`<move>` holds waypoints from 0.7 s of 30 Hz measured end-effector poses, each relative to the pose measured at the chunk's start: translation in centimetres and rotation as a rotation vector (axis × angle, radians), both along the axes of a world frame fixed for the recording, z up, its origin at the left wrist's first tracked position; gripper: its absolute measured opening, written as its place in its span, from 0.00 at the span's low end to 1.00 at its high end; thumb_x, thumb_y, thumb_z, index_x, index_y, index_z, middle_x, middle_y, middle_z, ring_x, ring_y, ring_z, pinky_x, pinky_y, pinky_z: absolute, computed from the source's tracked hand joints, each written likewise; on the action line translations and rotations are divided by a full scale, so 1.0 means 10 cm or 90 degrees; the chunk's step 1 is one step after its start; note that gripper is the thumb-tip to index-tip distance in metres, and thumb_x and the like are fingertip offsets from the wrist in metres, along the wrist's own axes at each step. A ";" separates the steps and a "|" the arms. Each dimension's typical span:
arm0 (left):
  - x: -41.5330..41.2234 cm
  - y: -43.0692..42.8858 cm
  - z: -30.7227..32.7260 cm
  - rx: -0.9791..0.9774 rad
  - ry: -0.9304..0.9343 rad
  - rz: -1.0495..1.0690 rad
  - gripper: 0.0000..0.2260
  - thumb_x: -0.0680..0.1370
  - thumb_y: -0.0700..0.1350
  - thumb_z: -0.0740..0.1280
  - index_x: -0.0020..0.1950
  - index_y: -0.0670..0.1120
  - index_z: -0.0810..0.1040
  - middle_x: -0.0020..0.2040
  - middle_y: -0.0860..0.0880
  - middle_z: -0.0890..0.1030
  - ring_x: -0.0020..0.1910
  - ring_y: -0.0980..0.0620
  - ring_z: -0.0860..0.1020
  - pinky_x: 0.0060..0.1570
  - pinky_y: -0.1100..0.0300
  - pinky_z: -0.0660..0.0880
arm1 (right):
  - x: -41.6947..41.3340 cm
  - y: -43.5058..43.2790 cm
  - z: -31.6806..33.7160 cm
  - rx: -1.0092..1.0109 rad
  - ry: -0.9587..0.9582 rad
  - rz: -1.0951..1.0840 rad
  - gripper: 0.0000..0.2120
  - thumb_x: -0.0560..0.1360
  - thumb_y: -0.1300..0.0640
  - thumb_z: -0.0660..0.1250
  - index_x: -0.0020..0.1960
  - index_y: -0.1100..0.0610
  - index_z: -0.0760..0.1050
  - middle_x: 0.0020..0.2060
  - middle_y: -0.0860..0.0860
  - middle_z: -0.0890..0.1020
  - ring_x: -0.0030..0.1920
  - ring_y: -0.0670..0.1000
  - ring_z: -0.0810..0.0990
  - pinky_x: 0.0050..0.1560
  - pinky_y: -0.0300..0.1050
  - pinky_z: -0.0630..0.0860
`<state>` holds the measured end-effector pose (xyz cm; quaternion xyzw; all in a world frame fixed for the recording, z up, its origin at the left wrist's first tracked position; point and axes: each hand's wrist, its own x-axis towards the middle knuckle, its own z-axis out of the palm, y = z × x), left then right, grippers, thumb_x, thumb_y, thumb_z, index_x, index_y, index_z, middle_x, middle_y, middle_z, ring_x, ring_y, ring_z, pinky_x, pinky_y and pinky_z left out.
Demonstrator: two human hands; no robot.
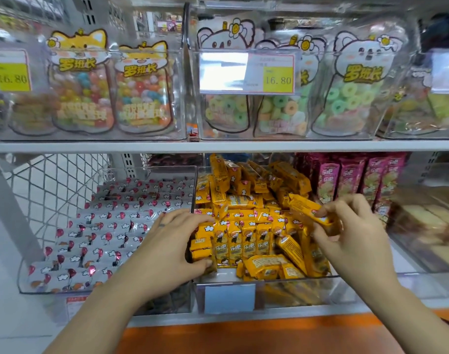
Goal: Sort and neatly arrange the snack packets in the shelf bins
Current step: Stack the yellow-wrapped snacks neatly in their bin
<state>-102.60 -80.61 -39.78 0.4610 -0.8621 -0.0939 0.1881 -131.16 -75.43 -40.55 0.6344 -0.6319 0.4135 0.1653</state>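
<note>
Yellow packet (307, 209): tilted, lifted over the right side of the middle bin (282, 292).
Right hand (353, 233): pinches that packet at its near end, thumb on top and fingers curled beneath.
Front row (244, 241): yellow packets standing face-out along the bin's front.
Left hand (175, 241): grips the row's left end, thumb low and fingers over the top, bracing it.
Loose heap (251, 185): jumbled yellow packets behind and to the right of the row.
Step in hand: probably adding the lifted packet to the row.
Doing it well: turn the packet upright, printed face forward, and slide it in at the row's right end – keep the left hand braced so nothing topples.
Neighbours: silver balloon packets (111, 226) lie tidy in the left bin; pink packets (351, 180) stand behind to the right – leave both alone.
</note>
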 end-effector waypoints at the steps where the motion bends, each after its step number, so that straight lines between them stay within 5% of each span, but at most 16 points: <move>1: 0.01 0.00 0.00 0.002 0.011 -0.006 0.29 0.72 0.59 0.69 0.68 0.67 0.58 0.66 0.66 0.61 0.72 0.61 0.52 0.72 0.56 0.51 | -0.01 0.00 0.00 -0.003 -0.008 -0.003 0.11 0.65 0.62 0.75 0.42 0.54 0.74 0.41 0.44 0.66 0.31 0.51 0.73 0.35 0.54 0.74; 6: 0.07 0.01 0.03 0.017 0.081 -0.028 0.27 0.70 0.57 0.71 0.61 0.71 0.59 0.63 0.67 0.62 0.67 0.63 0.59 0.69 0.56 0.60 | -0.04 0.00 -0.06 0.042 0.035 -0.038 0.15 0.62 0.58 0.78 0.40 0.54 0.73 0.39 0.46 0.67 0.36 0.50 0.69 0.43 0.47 0.64; 10: 0.09 0.07 0.06 0.017 0.143 -0.034 0.27 0.70 0.57 0.72 0.60 0.72 0.61 0.61 0.71 0.63 0.59 0.74 0.62 0.57 0.67 0.62 | -0.08 0.00 -0.09 0.049 0.031 -0.052 0.14 0.63 0.55 0.79 0.41 0.54 0.75 0.39 0.46 0.70 0.39 0.55 0.75 0.42 0.48 0.67; 14: 0.10 0.12 0.09 0.002 0.193 -0.040 0.27 0.70 0.54 0.73 0.60 0.72 0.61 0.60 0.72 0.66 0.61 0.71 0.65 0.55 0.72 0.63 | -0.07 0.04 -0.07 0.050 0.043 -0.053 0.09 0.67 0.52 0.73 0.43 0.54 0.77 0.39 0.46 0.74 0.43 0.56 0.78 0.43 0.49 0.69; 18: 0.14 0.16 0.12 -0.034 0.239 -0.028 0.28 0.70 0.51 0.73 0.59 0.72 0.62 0.60 0.73 0.65 0.61 0.71 0.65 0.52 0.76 0.64 | 0.25 0.03 0.04 0.059 0.087 0.115 0.08 0.69 0.52 0.69 0.47 0.53 0.79 0.44 0.46 0.78 0.46 0.50 0.78 0.45 0.49 0.75; 21: 0.20 0.19 0.14 -0.043 0.276 -0.023 0.28 0.70 0.48 0.74 0.59 0.71 0.63 0.59 0.72 0.65 0.59 0.72 0.66 0.50 0.79 0.64 | 0.65 -0.08 0.11 0.316 0.080 0.302 0.10 0.76 0.51 0.65 0.55 0.49 0.79 0.48 0.40 0.77 0.49 0.40 0.74 0.51 0.35 0.71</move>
